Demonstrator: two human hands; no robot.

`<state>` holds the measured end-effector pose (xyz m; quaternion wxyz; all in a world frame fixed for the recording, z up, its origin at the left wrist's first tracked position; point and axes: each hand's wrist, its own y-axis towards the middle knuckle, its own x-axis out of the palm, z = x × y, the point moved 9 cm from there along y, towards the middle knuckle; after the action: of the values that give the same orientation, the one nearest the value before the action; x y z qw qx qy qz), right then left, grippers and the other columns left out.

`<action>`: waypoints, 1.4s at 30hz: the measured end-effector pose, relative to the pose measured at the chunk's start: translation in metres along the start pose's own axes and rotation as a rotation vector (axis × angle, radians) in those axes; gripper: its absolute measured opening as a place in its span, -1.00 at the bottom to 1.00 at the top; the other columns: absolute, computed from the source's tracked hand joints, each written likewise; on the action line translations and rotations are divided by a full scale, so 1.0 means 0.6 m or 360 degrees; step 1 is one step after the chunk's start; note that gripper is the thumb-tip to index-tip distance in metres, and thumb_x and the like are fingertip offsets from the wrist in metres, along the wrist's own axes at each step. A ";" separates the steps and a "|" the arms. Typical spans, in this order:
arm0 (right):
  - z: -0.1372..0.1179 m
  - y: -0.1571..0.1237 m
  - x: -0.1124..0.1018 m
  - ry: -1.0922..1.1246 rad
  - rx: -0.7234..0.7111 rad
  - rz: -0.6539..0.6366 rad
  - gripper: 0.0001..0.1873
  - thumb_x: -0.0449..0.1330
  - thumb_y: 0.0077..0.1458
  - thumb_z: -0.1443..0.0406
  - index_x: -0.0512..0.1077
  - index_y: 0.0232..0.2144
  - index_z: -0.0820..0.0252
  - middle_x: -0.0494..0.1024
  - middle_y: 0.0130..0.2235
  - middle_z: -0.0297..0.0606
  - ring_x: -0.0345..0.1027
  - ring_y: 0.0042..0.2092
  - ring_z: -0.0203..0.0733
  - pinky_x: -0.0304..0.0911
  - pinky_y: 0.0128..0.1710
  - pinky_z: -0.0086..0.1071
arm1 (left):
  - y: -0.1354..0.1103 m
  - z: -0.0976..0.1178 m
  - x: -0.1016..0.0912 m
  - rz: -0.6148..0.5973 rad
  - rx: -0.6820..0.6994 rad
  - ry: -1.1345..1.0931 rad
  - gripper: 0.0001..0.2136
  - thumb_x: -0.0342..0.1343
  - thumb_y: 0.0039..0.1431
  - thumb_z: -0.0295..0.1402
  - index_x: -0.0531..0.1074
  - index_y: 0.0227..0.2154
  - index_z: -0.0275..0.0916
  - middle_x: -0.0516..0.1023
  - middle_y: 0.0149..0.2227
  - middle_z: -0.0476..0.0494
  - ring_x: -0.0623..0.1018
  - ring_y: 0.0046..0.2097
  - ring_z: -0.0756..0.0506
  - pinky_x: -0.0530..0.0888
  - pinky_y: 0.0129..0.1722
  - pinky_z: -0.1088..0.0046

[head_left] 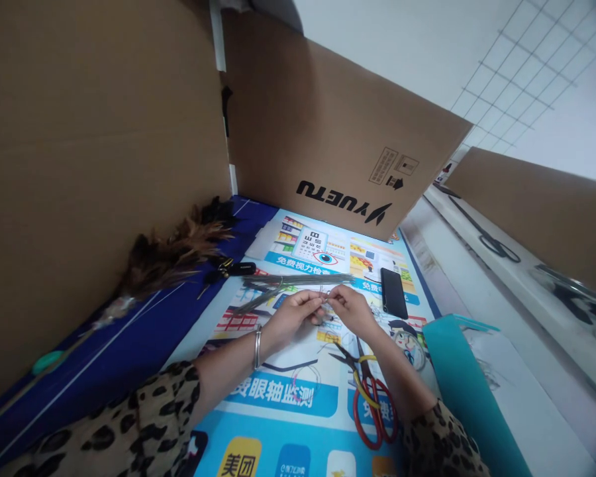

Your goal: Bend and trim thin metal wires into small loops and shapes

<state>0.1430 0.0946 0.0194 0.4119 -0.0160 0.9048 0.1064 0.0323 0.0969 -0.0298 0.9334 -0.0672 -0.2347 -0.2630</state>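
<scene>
- Because the thin piece (326,295) is so small, both hands work with the fingertips: the left hand (298,314) has thumb and forefinger closed upon it, and the right hand (351,310) pinches it too, just beside.
- From where I stand, I cannot tell its material or exact shape; only a fine curved line shows between the two pinches.
- I would let the left fingers be the firm clamp, and give the turning to the right fingers, little by little.
- It seems wise to rest the wrists on the worktop (298,424), so that the fingers do not tremble.
- Just beyond the fingers lies the bundle of grey strands (302,279); better not to drag its ends.
- On the near side of the fingers, pliers (352,364) and scissors (366,371) overlap; the right forearm should pass them with care.
</scene>
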 end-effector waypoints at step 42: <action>0.011 -0.016 0.031 0.1094 0.0260 0.0019 -0.83 0.11 0.00 0.22 0.37 -0.33 0.16 0.43 -0.39 -0.34 0.30 -0.39 -0.32 0.24 -0.43 -0.47 | -0.004 0.009 0.003 0.0072 0.0007 0.0183 -0.81 0.13 0.00 -0.27 0.42 -0.50 -0.33 0.46 -0.56 -0.08 0.40 -0.51 0.03 0.30 -0.43 0.50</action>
<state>0.1370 0.0876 -0.0004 0.0827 -0.0125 0.9962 0.0245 0.0306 0.0954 -0.0241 0.9512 -0.0550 -0.1797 -0.2449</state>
